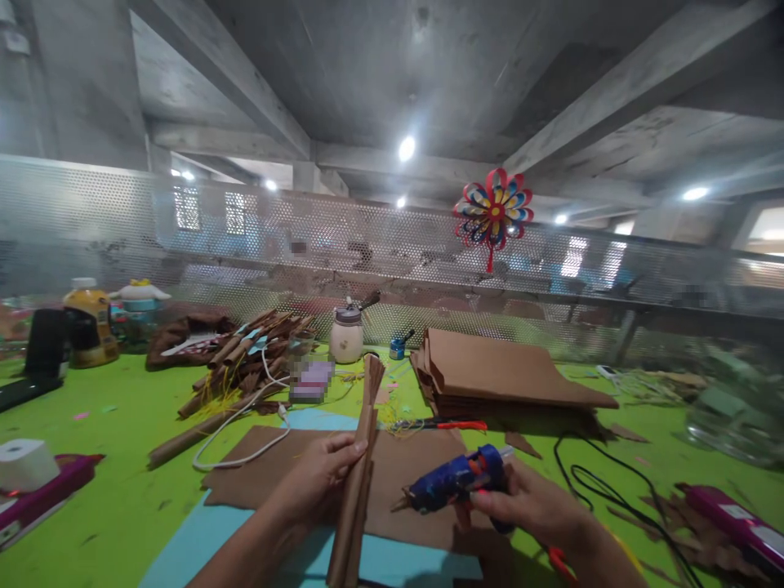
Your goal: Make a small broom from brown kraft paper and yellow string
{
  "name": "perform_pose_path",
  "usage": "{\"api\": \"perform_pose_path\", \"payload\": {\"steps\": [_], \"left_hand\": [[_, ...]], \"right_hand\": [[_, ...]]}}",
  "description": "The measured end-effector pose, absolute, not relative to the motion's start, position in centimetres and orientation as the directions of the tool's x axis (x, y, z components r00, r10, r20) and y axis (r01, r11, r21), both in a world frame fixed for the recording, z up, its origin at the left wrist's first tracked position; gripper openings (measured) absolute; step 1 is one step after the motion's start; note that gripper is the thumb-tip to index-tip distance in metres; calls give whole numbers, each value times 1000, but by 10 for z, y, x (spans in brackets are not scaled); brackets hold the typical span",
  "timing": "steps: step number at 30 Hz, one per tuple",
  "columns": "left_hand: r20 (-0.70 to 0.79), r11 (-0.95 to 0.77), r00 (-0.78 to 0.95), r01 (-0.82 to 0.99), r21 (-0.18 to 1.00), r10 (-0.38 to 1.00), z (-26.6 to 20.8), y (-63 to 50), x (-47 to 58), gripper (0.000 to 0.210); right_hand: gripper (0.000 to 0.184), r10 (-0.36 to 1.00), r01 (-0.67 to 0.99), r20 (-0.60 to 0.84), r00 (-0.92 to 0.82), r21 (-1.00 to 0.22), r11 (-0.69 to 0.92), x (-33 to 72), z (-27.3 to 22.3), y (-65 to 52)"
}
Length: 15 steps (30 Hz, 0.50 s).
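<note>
My left hand (324,465) is closed around a long rolled and folded strip of brown paper (354,506), which stands out lengthwise over the table, its fanned end pointing away from me. In my right hand (532,498) is a blue hot glue gun (459,478), its nozzle aimed left toward the paper roll but apart from it. A clear glue stick pokes out of the gun's back end. Beneath both hands lies a flat brown paper sheet (416,506) on top of light blue paper (196,539).
Behind are scissors with red handles (462,425), a stack of brown paper (508,367), a small blue bottle (398,349) and a cream jar (346,336). Finished-looking paper rolls (202,429) and a white cable (238,416) lie left. A black cord (603,474) and purple power strip (735,518) sit right.
</note>
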<state>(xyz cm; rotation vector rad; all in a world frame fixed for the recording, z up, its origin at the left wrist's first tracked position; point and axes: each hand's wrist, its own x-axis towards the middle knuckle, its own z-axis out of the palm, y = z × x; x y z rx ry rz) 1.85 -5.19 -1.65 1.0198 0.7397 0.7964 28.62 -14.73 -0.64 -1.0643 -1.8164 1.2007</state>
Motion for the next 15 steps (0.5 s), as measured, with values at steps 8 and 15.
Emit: {"api": "perform_pose_path", "payload": {"steps": [8,15], "left_hand": [[-216,309,492,-116,944,843,-18,-57,20,37],[-217,310,521,-96,946,825,-16,-64,26,31]], "right_hand": [[38,880,306,127,-459,-907,290,287,2,-151],[43,939,336,156,-306,-906,259,293,2,-157]]}}
